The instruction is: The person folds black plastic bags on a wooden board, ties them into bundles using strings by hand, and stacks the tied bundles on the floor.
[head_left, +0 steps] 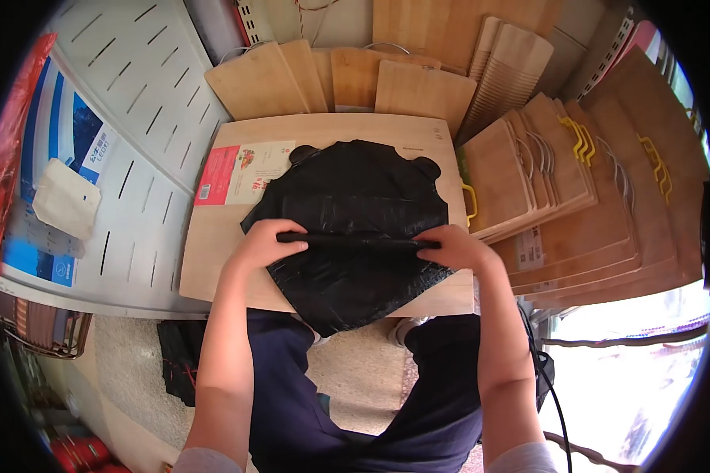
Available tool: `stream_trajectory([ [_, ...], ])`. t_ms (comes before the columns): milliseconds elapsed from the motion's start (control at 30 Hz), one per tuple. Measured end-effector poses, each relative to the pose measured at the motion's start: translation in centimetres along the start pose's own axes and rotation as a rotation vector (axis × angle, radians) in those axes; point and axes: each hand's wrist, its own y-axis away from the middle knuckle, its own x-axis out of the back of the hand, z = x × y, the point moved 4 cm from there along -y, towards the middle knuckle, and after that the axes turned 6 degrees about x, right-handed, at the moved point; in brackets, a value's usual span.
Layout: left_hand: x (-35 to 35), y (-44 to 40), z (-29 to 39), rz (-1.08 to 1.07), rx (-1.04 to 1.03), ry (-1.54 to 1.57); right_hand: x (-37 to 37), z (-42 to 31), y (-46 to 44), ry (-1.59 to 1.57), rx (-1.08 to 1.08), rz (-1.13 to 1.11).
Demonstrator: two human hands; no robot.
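A black plastic bag (347, 197) lies spread over a wooden board (323, 126), its lower corner hanging past the board's front edge. My left hand (270, 243) pinches a fold of the bag at its left side. On the right side, my right hand (451, 246) pinches the same fold between thumb and fingers. The fold runs straight across between both hands. Left of the bag, a pink and white label (222, 175) shows on the board.
Wooden boards (264, 79) lean along the back. Stacked boards with handles (521, 165) stand at the right, beside a ridged washboard (513, 71). A slotted grey metal panel (134, 150) is at the left. A dark cable (556, 386) hangs at lower right.
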Motion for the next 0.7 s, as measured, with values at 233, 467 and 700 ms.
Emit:
stream_trajectory([
  [233,-0.2,-4.1,-4.8,0.153,0.305,0.454,1.8,4.4,-0.7,-0.459,-0.156,0.292],
  [467,-0.8,-5.1,-6.4,0.203,0.36,0.612,0.6,6.8,-1.3,-0.791,-0.365,0.521],
  [700,-0.8,-5.2,-6.6,0.3,0.391,0.387,-1.6,8.5,-3.3,-0.211,-0.173,0.762],
])
